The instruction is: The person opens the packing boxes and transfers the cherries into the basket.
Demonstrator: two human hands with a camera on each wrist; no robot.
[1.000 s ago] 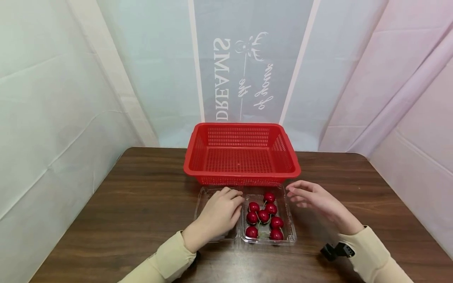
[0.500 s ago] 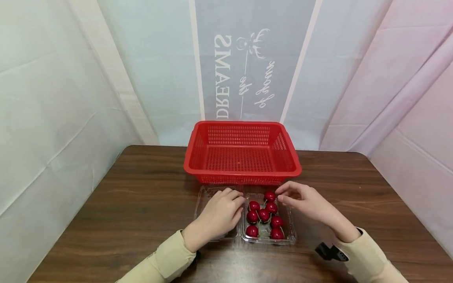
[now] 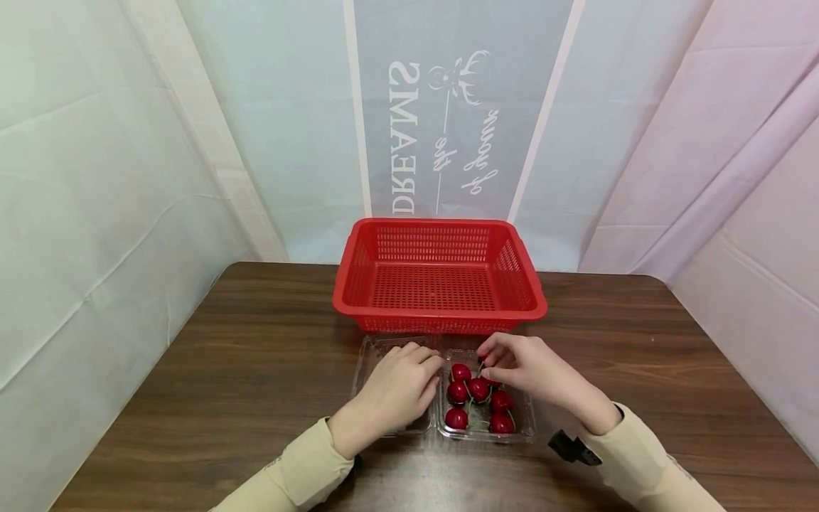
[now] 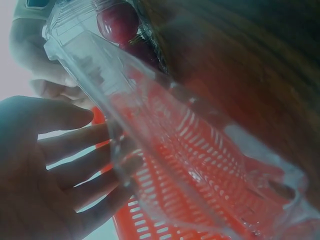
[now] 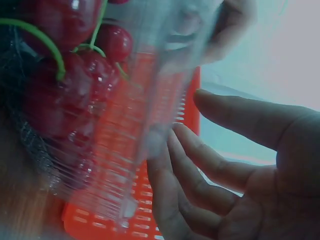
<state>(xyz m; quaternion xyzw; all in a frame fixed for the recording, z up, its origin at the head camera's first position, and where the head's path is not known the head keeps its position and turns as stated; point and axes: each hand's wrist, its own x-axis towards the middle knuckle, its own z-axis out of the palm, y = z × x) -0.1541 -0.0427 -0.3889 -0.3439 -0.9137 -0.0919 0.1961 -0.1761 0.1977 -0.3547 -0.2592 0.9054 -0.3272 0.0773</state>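
Round red cherries [image 3: 478, 389] sit in a clear plastic box [image 3: 523, 419] on a dark wood-grain counter [image 3: 269, 355], pale fabric drapes [image 3: 307, 107] behind. Left hand [image 3: 402, 378], spread, touches the lid [image 3: 372, 361]; right hand [image 3: 530, 368], fingers parted, hovers over the fruit.

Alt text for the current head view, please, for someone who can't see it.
A right hand hangs over dark red cherries in an open clear plastic box, while the left hand lies over the box's lid. Beyond the box, a red basket stands on a brown wooden table.
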